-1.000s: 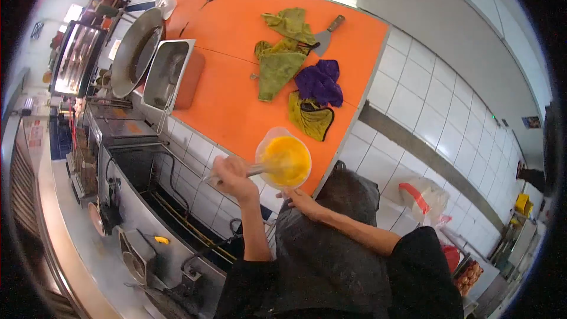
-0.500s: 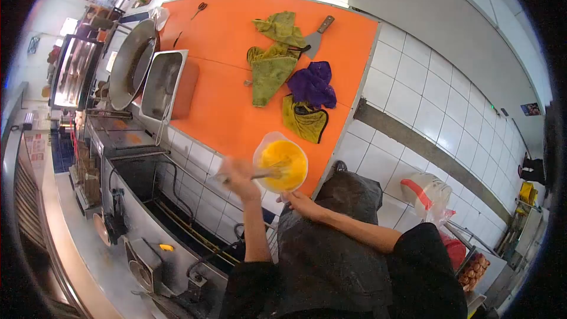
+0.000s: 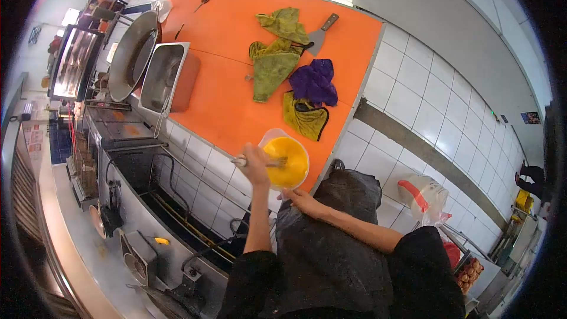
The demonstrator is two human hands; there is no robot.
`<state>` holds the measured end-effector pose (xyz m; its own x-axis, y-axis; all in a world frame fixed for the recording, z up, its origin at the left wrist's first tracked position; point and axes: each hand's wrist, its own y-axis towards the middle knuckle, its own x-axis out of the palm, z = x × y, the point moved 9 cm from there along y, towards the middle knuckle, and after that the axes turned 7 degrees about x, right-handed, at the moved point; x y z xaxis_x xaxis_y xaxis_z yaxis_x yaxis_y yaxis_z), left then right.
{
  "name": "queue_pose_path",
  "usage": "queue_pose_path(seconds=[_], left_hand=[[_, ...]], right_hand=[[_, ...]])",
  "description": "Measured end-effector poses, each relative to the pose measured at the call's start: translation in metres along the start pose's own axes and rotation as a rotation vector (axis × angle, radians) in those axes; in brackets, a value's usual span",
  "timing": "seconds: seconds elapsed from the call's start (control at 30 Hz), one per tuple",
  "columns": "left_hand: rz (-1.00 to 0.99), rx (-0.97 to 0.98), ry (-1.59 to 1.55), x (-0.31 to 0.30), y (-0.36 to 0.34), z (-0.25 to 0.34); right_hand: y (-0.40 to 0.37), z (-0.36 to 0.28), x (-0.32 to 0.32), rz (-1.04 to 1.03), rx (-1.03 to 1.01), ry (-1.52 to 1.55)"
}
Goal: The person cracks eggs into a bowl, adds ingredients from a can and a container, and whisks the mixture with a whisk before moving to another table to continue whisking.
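A pale bowl (image 3: 302, 181) of yellow liquid stands at the near edge of the orange table (image 3: 218, 106). My left hand (image 3: 254, 165) is closed round the handle of a whisk (image 3: 277, 162), whose head dips into the liquid. Fingers of my right hand (image 3: 300, 201) grip the bowl's near rim; the thumb and fingertips are partly hidden. Beyond the bowl lie a yellow-green cloth (image 3: 306, 119) and a purple cloth (image 3: 313, 82).
Two more green cloths (image 3: 274, 71), a broad scraper (image 3: 319, 38) and scissors (image 3: 202, 3) rest on the table. A metal tray (image 3: 162, 77) and large wok (image 3: 131, 56) are at left, above a fryer counter (image 3: 121, 127). A plastic bag (image 3: 425, 195) is at right.
My left hand has moved slightly up and to the right with the whisk, and is less blurred. My right hand keeps its hold on the bowl. The view has shifted slightly.
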<state>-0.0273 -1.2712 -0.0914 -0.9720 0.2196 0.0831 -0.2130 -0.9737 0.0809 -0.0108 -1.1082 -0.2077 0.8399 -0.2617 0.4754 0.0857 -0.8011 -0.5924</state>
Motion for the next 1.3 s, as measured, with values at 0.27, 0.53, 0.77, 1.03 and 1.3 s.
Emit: queue_pose_path(seconds=[0.27, 0.53, 0.77, 1.03, 1.3], left_hand=[[0.119, 0.054, -0.081, -0.04, 0.001, -0.004], [0.028, 0.287, 0.123, -0.083, 0.017, -0.091], [0.172, 0.468, 0.277, -0.043, -0.005, -0.003], [0.086, 0.525, 0.247, -0.014, -0.009, 0.001], [0.164, 0.45, 0.394, -0.006, -0.009, -0.014]], right_hand=[[-0.003, 0.0, -0.006, 0.036, -0.006, -0.009], [-0.01, -0.007, -0.006, 0.053, -0.025, -0.034], [0.002, 0.003, -0.022, 0.116, -0.005, -0.046], [-0.007, -0.005, -0.027, 0.227, -0.059, -0.049], [-0.021, -0.031, -0.052, 0.439, -0.107, -0.275]])
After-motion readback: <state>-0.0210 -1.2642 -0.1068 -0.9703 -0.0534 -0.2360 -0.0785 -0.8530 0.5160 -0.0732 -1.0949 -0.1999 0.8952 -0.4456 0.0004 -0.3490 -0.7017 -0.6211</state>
